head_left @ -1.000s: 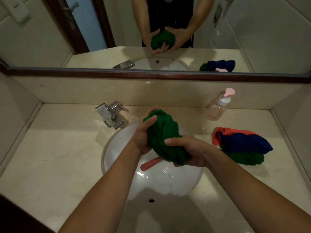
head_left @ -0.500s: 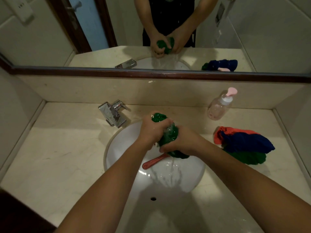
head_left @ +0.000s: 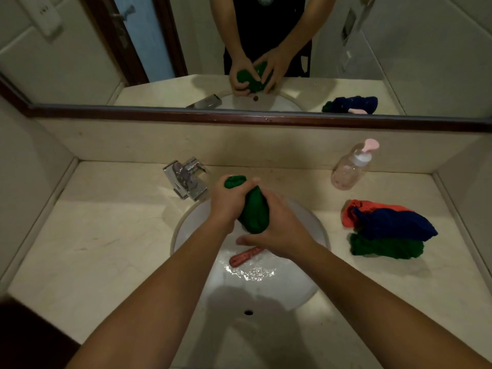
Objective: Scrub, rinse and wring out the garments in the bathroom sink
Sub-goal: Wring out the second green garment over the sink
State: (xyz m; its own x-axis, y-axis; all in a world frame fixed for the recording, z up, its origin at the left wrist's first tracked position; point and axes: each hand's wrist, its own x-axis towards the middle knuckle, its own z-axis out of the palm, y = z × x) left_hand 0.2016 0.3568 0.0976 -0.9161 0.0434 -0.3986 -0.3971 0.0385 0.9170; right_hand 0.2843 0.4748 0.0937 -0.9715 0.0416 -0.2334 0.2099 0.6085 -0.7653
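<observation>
Green wet garment (head_left: 254,214) sits bunched in both sets of fingers above the sink (head_left: 191,230), left hand (head_left: 229,202) gripping its top, right hand (head_left: 282,230) wrapped round its lower bulge; twisting the fists opposite ways should wring it best

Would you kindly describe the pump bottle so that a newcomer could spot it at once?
Find the white sink set in the beige counter. To its right, at the back, beyond the pile of clothes, sits the bottle. It alone is clear plastic, with a pink pump head.
</observation>
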